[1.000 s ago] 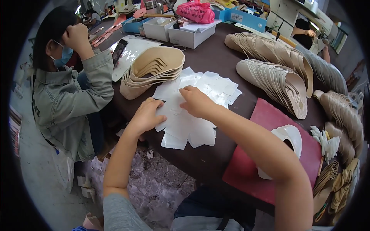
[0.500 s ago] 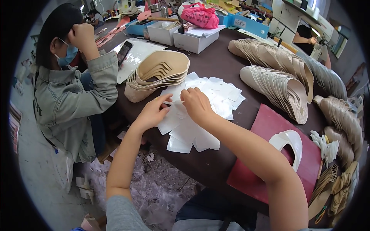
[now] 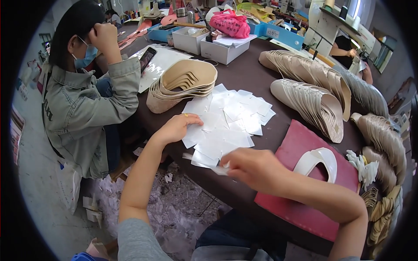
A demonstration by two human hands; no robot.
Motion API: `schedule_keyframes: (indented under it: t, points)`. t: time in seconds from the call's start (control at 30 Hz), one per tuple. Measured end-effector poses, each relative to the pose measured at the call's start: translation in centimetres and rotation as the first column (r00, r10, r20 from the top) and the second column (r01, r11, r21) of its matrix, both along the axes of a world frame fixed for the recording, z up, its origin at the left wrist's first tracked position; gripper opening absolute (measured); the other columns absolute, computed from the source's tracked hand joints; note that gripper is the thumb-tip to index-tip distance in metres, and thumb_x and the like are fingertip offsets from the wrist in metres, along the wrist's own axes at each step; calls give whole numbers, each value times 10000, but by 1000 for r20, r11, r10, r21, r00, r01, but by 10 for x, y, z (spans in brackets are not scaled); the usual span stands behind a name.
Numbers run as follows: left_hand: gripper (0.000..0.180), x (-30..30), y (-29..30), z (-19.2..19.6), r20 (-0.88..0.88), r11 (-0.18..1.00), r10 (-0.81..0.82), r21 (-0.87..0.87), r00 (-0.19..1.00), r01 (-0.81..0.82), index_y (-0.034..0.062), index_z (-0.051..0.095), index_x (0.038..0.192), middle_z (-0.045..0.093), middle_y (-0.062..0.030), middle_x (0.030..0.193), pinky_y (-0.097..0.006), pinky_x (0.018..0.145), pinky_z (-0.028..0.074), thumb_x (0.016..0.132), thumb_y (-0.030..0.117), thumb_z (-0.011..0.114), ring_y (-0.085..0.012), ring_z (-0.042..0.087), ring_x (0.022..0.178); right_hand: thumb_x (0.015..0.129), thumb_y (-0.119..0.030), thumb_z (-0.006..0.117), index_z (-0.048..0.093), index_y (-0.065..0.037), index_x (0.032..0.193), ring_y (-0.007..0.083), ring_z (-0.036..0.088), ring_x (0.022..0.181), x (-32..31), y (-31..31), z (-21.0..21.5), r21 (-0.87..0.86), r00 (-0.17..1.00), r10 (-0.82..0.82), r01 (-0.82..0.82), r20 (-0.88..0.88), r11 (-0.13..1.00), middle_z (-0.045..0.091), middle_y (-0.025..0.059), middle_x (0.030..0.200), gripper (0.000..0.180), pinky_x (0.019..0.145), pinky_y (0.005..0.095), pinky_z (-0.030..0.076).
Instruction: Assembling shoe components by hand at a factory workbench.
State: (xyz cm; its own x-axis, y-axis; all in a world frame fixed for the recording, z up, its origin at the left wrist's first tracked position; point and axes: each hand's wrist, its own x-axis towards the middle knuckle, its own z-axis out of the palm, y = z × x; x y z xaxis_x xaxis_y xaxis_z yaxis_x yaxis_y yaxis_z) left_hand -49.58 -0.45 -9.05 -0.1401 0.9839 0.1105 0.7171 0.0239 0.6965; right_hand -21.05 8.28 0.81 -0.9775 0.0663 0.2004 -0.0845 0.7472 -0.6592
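Your right hand point(image 3: 257, 167) is holding a thin, glossy white strip point(image 3: 220, 170), motion-blurred, between its fingers near the dark brown desk's point(image 3: 244, 69) front edge. Your left hand point(image 3: 174, 128) is resting at the left side of the loose, flat pile of glossy white sheets point(image 3: 235, 111); whether its fingers are gripping any cannot be told.

A strip of bare dark brown tabletop point(image 3: 244, 78) runs between the pile of glossy white sheets point(image 3: 239, 108) and the long nested row of pale beige curved pieces point(image 3: 311, 102) to the right. The curved tan stack point(image 3: 163, 98) blocks the pile's far left, the left hand point(image 3: 174, 128) its left edge; the right hand point(image 3: 254, 168) and forearm bar the near right, above the flat red mat point(image 3: 300, 217).
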Motion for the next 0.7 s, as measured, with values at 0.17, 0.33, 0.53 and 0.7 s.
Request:
schedule_keyframes:
  t: [0.17,0.33,0.53,0.7]
  points:
    - [411,85,-26,45,-56,991,117,69,992,-113,26,610,1208,608,-98,1251,-298,954,430,800,39,571,-229,569,1121,803,50,631,586,3,1131,119,522,725,83,7,32,-391,805,-592,532,-43,751,572,41,861,334,650,218,428]
    - [351,245,-33,66,791,995,-4,61,612,-72,-29,611,1187,668,-97,1004,-230,787,461,877,135,632,-134,591,840,791,46,645,578,7,1139,129,532,739,147,-29,19,-564,711,-702,598,45,569,589,70,919,356,652,230,439]
    - [175,320,-54,68,396,975,-204,165,895,149,0,706,958,693,-71,857,-243,608,430,909,133,603,-127,556,681,799,22,645,595,6,1020,128,526,729,216,-49,38,-471,739,-669,563,-79,679,597,78,959,227,634,238,439]
    - [291,347,-60,47,687,909,-310,11,658,416,1,627,1164,671,-106,1005,-245,712,493,968,189,522,-153,616,820,822,-43,648,609,7,939,145,530,709,262,-27,33,-137,803,-596,588,-20,797,606,95,1002,133,616,259,441]
